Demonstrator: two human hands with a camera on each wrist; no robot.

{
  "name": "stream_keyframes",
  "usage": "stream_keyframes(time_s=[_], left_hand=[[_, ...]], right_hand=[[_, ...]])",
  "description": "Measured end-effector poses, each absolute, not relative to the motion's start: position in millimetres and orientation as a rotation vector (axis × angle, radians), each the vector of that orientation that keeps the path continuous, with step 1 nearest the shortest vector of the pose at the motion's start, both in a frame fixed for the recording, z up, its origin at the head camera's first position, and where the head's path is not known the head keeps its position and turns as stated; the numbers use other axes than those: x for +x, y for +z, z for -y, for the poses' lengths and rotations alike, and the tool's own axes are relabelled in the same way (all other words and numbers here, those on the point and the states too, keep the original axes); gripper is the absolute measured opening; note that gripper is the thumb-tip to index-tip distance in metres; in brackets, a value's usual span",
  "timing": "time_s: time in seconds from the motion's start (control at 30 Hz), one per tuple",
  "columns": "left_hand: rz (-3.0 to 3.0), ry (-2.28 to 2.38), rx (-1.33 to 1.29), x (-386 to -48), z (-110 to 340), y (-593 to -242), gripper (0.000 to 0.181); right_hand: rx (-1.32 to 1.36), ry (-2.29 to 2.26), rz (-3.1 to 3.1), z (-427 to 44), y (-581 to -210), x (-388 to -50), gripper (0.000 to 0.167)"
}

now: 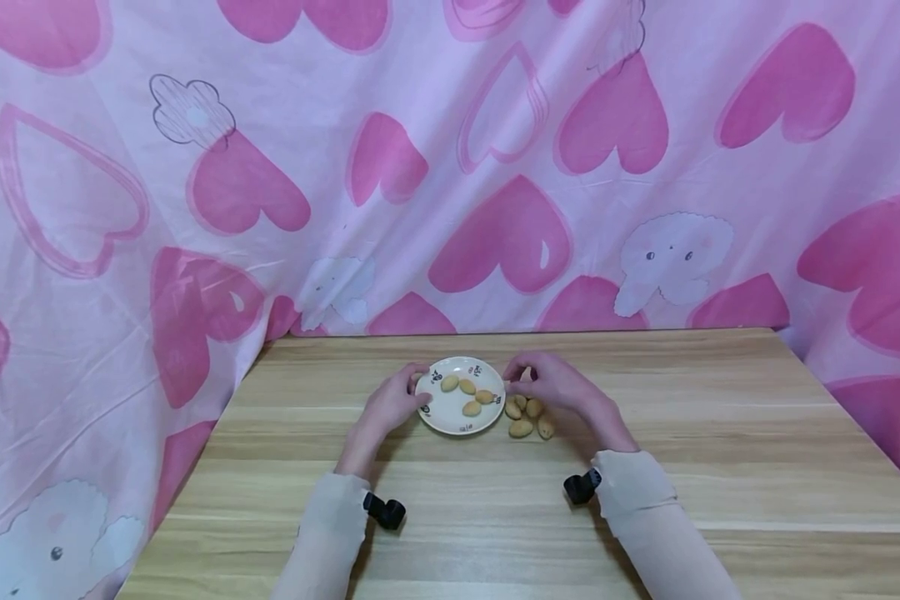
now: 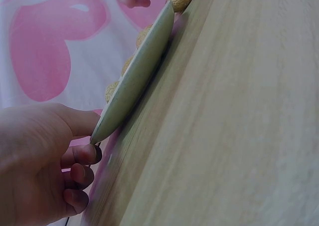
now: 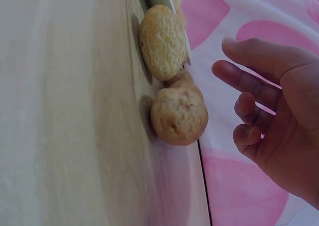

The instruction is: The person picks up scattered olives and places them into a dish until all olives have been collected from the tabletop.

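A white plate [image 1: 446, 417] with small dark prints on its rim stands on the table, bearing several walnuts [image 1: 472, 408]. My left hand [image 1: 393, 400] pinches the plate's left rim between thumb and fingers; in the left wrist view the plate [image 2: 134, 81] appears edge-on. Just right of the plate lies a loose group of several walnuts [image 1: 521, 428]. Above that group, close to the plate's right rim, hovers my right hand [image 1: 558, 385]. In the right wrist view its thumb and fingers [image 3: 249, 81] are apart with nothing between them, beside the walnuts [image 3: 179, 116].
The wooden table [image 1: 480, 508] extends around the plate on all sides. Behind it and at the sides hangs a pink cloth [image 1: 420, 233] printed with hearts. Small black cameras [image 1: 385, 511] are strapped at both wrists, over pale sleeves [image 1: 322, 533].
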State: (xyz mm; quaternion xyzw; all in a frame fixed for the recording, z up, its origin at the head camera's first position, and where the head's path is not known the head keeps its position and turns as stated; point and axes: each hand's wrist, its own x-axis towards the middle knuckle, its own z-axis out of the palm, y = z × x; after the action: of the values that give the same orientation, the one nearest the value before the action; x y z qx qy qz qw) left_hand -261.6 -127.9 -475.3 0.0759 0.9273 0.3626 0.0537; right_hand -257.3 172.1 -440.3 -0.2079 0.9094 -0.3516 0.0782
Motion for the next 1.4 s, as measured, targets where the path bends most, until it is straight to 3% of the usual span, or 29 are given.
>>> stream_keyframes(time_s=[0.57, 1.4], left_hand=[[-2.813, 1.112, 0.235, -261, 128, -474, 0.054], [-2.814, 1.107, 0.219, -263, 128, -476, 0.054]], right_hand=[[-0.645, -1.080, -2.735, -193, -457, -268, 0.019], [-0.444, -1.075, -2.681, -200, -467, -271, 0.021]])
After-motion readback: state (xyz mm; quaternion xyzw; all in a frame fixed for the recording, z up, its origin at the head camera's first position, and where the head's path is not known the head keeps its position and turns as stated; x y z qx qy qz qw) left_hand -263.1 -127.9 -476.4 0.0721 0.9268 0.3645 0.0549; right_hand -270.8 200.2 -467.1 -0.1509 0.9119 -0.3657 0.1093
